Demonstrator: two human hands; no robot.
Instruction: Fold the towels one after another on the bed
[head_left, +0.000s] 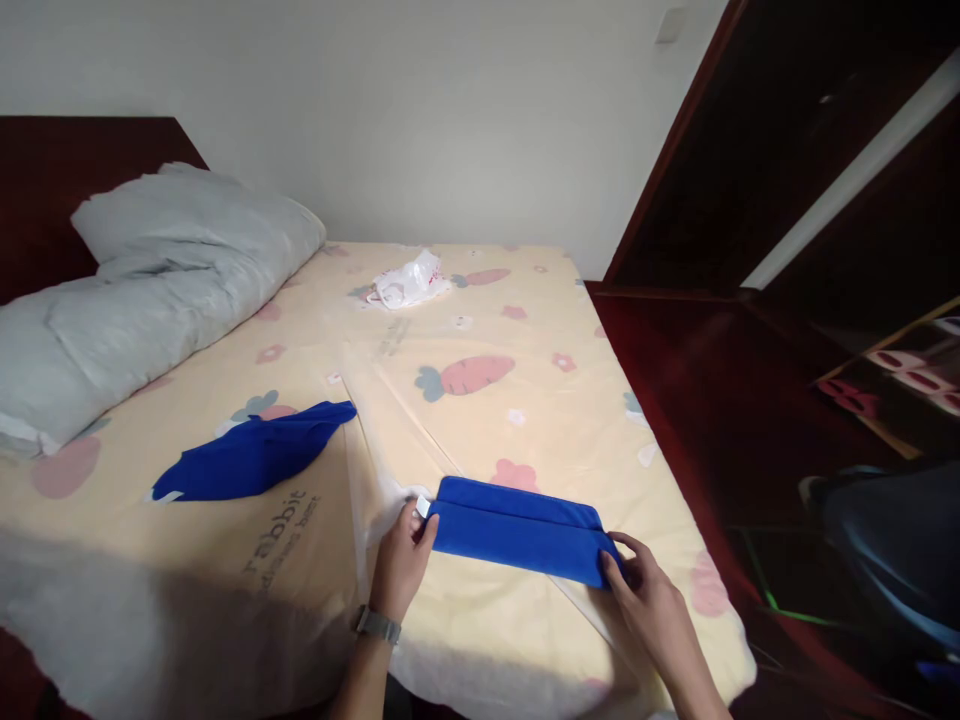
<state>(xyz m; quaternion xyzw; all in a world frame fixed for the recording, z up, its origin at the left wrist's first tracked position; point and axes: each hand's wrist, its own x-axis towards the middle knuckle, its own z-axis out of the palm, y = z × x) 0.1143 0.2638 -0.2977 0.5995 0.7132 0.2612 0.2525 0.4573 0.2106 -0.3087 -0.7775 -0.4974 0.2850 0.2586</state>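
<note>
A blue cloth [517,540], folded into a long strip with a lengthwise fold line, lies near the front edge of the bed. My left hand [405,545] pinches its left end, where a small white tag [423,506] sticks out. At the opposite end, my right hand [637,590] grips the corner between thumb and fingers. A second blue cloth [255,455] rests loosely crumpled on the sheet to the left, apart from both hands.
The bed sheet [420,440] has carrot and flower prints. A white plastic bag [411,280] sits near the wall; a grey quilt [150,270] is heaped by the dark headboard [90,170]. Right of the bed are a dark red floor [675,350] and slippers [915,375] on a rack.
</note>
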